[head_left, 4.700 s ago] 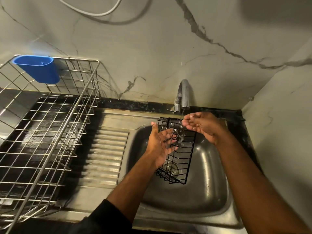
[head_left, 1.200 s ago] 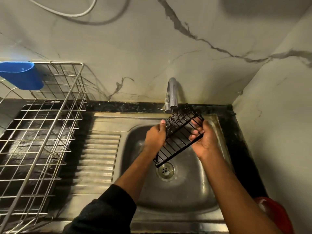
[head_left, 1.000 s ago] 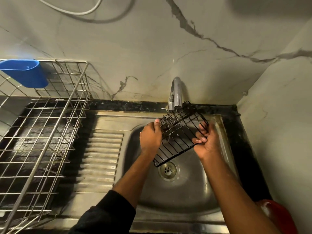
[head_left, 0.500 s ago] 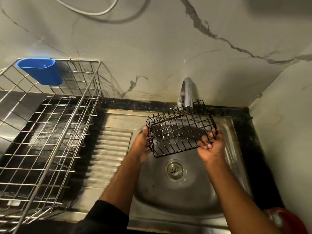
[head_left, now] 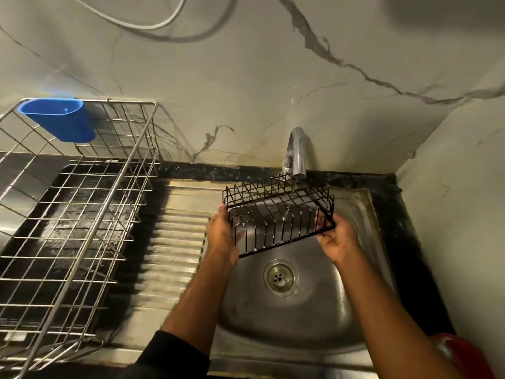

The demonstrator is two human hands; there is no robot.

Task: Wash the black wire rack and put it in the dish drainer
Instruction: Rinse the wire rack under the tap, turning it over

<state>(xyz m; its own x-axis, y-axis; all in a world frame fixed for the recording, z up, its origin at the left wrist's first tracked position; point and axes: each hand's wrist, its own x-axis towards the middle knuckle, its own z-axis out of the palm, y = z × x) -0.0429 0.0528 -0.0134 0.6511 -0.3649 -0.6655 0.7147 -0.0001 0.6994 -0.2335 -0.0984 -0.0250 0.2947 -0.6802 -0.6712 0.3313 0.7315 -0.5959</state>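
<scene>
I have the black wire rack [head_left: 278, 217] held over the sink [head_left: 366, 214], just under the tap [head_left: 296, 151], with a thin stream of water running onto its far edge. My left hand [head_left: 222, 236] grips the rack's left end, fingers curled round the wires; my right hand [head_left: 337, 242] pinches the right end, fingers hooked through the bars.

The risks from here, as I judge them: the wires look wet, so either grip may slip when I swing the rack left toward the dish drainer [head_left: 76, 214], and a drop would send it clattering into the basin. The rack's far edge sits very near the spout, so lifting carelessly could knock it against the tap. The drainer's own upright wires could snag the rack's prongs on the way in. The blue cup [head_left: 58, 123] hangs on the drainer's far rim, so I would go in low and nearer to me. Dripping across the ribbed draining board [head_left: 175, 250] is harmless.
</scene>
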